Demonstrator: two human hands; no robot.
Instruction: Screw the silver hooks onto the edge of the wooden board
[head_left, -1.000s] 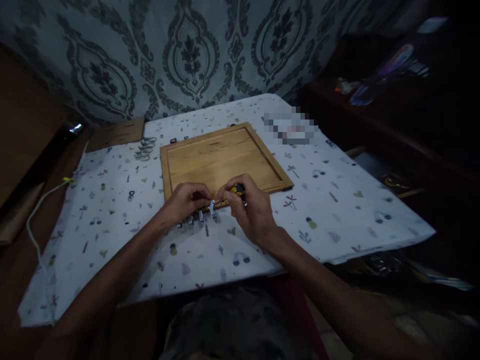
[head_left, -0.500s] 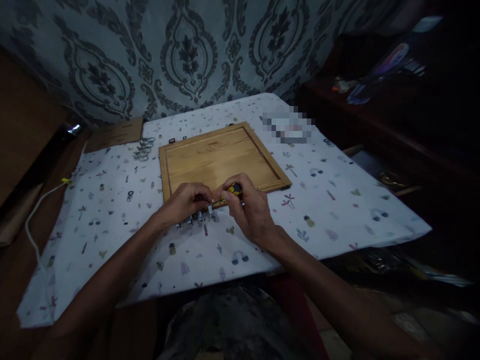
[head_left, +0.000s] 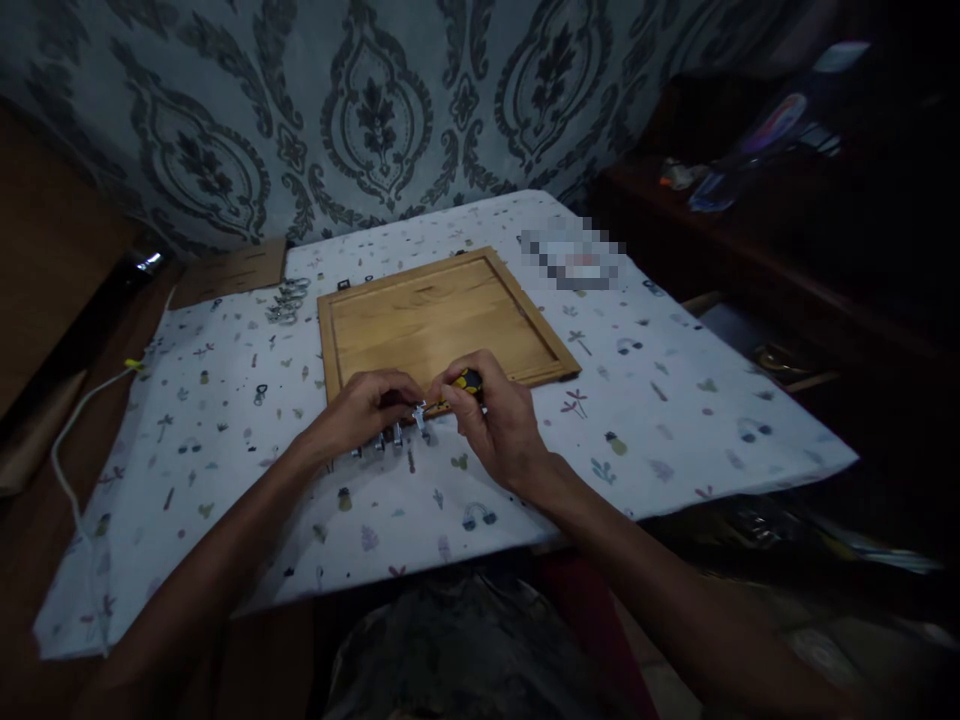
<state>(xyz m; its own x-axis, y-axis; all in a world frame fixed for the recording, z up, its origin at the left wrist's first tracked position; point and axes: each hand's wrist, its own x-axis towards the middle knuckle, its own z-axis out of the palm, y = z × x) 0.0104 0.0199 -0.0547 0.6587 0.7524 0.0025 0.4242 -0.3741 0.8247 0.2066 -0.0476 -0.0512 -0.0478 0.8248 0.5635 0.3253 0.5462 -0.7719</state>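
A framed wooden board (head_left: 435, 315) lies flat on the table. At its near edge, my left hand (head_left: 371, 408) pinches a small shiny metal hook (head_left: 421, 420) against the wood. My right hand (head_left: 501, 425) is closed around a screwdriver (head_left: 470, 381) with a black and yellow handle. The screwdriver's shaft points left at the hook; whether its tip sits in a screw is too small to tell. More metal hooks (head_left: 398, 436) hang in a row along the same edge, partly behind my left hand.
The table has a white patterned cloth (head_left: 525, 530). Several metal pieces (head_left: 288, 300) lie left of the board, near flat brown cardboard (head_left: 234, 273). A pixelated item (head_left: 574, 255) sits at the back right. A white cable (head_left: 64, 465) runs along the left edge; a bottle (head_left: 776, 125) is far right.
The metal hook under my left fingers has shifted slightly left and tilted. Both hands stay at the board's near edge, and the view has moved a little.
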